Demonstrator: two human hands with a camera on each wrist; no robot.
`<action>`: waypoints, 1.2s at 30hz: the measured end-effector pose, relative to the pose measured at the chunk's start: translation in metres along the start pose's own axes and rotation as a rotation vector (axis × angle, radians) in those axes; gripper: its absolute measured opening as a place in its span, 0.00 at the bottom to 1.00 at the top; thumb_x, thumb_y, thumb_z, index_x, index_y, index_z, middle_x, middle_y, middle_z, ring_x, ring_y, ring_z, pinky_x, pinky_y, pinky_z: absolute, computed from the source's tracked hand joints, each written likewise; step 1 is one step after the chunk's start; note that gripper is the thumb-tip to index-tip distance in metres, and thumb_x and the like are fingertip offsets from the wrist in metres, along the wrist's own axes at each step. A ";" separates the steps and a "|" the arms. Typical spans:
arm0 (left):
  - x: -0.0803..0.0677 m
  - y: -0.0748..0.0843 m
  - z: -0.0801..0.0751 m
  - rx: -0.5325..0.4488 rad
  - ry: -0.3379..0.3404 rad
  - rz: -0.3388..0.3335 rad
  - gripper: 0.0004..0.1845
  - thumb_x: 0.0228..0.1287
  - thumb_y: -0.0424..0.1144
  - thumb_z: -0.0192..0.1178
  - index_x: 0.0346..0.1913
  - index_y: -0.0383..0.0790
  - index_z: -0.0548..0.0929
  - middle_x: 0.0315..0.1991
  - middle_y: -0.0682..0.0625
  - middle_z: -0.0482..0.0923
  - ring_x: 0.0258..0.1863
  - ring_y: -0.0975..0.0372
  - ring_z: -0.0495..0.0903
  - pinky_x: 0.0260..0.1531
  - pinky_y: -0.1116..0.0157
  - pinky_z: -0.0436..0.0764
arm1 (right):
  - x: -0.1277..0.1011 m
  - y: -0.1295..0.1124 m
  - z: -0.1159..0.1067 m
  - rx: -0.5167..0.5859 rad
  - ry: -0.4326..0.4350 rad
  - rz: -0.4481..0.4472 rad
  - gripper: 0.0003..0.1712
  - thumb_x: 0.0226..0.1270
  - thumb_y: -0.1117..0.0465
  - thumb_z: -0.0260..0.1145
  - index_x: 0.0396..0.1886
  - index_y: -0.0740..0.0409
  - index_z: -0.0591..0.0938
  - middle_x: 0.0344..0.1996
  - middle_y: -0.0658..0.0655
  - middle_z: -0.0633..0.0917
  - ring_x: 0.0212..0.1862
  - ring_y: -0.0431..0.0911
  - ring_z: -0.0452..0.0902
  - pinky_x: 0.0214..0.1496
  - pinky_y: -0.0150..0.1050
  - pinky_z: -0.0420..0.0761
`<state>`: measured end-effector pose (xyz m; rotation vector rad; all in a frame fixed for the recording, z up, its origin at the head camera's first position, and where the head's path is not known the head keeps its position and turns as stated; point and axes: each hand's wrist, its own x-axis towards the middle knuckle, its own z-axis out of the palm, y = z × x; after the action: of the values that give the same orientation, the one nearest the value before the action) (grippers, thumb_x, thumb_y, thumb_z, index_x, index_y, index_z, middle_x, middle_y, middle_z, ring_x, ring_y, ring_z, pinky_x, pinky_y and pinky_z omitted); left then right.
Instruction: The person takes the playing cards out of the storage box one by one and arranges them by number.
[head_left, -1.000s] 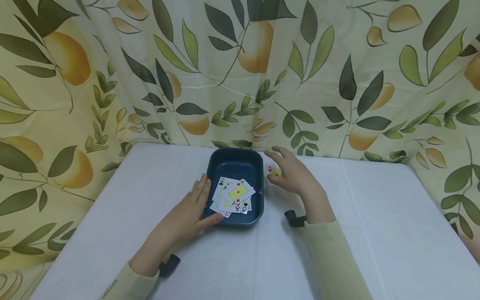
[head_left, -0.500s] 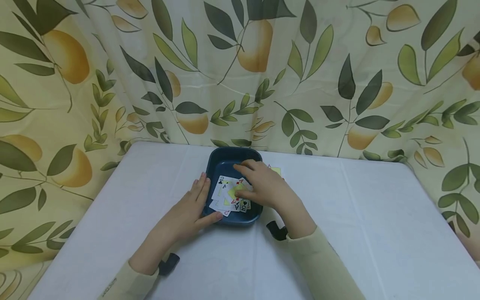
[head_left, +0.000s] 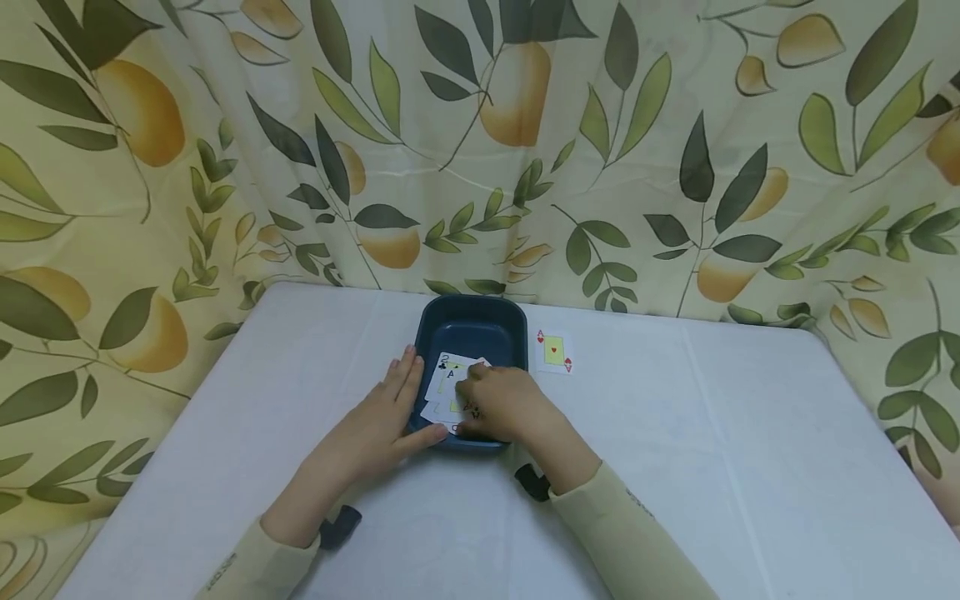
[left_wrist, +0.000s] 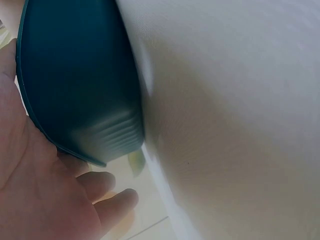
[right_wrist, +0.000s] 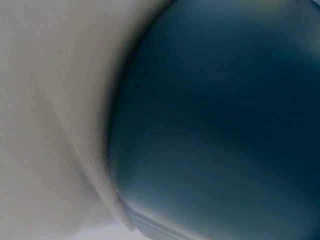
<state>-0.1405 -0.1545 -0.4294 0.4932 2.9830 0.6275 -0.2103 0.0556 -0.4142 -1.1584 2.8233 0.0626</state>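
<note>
A dark blue rectangular tray (head_left: 471, 304) stands on the white-covered table, with several playing cards (head_left: 444, 383) lying overlapped inside it. My left hand (head_left: 378, 425) rests along the tray's left side, fingers straight and thumb over the near rim. In the left wrist view, the palm and fingers lie against the tray's outer wall (left_wrist: 80, 75). My right hand (head_left: 506, 404) reaches into the tray, its bent fingers and thumb touching the cards. It hides part of the pile, and whether it pinches a card is not visible. The right wrist view shows only the tray's blurred outer wall (right_wrist: 210, 150).
An ace of hearts (head_left: 554, 351) lies face up on the table to the right of the tray. Behind the table hangs a curtain (head_left: 480, 167) printed with fruit and leaves. White cloth (head_left: 712, 433) stretches out on both sides.
My right hand has moved left from beside the ace of hearts, over the tray's rim and down onto the cards. The ace of hearts is now uncovered. My left hand stays put.
</note>
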 end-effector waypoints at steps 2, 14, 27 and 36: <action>0.000 0.000 0.000 0.002 -0.002 -0.001 0.55 0.66 0.71 0.52 0.80 0.38 0.42 0.82 0.45 0.32 0.79 0.47 0.44 0.72 0.45 0.59 | 0.001 0.000 0.001 0.000 0.005 -0.008 0.33 0.56 0.35 0.72 0.56 0.48 0.84 0.54 0.53 0.83 0.48 0.48 0.84 0.51 0.46 0.83; 0.001 -0.001 0.001 -0.001 -0.002 -0.004 0.55 0.66 0.71 0.52 0.80 0.39 0.42 0.82 0.46 0.31 0.79 0.47 0.44 0.72 0.45 0.59 | 0.003 0.001 0.005 0.043 0.000 0.029 0.21 0.51 0.36 0.77 0.33 0.43 0.82 0.56 0.57 0.83 0.60 0.54 0.77 0.63 0.53 0.76; 0.001 -0.001 0.002 0.014 0.000 0.002 0.55 0.66 0.72 0.50 0.80 0.39 0.42 0.82 0.46 0.31 0.79 0.47 0.44 0.72 0.46 0.60 | 0.002 0.001 0.004 0.074 -0.018 0.047 0.26 0.55 0.39 0.75 0.51 0.42 0.82 0.59 0.53 0.81 0.58 0.51 0.78 0.63 0.52 0.76; 0.000 -0.003 0.002 0.022 0.011 0.010 0.55 0.66 0.72 0.50 0.80 0.37 0.43 0.82 0.44 0.33 0.79 0.46 0.45 0.71 0.46 0.61 | 0.003 0.000 0.005 0.053 -0.021 0.036 0.30 0.60 0.38 0.71 0.61 0.41 0.81 0.63 0.54 0.80 0.63 0.52 0.76 0.65 0.53 0.74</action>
<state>-0.1409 -0.1566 -0.4324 0.5078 3.0026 0.6007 -0.2124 0.0540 -0.4193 -1.0897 2.8091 0.0023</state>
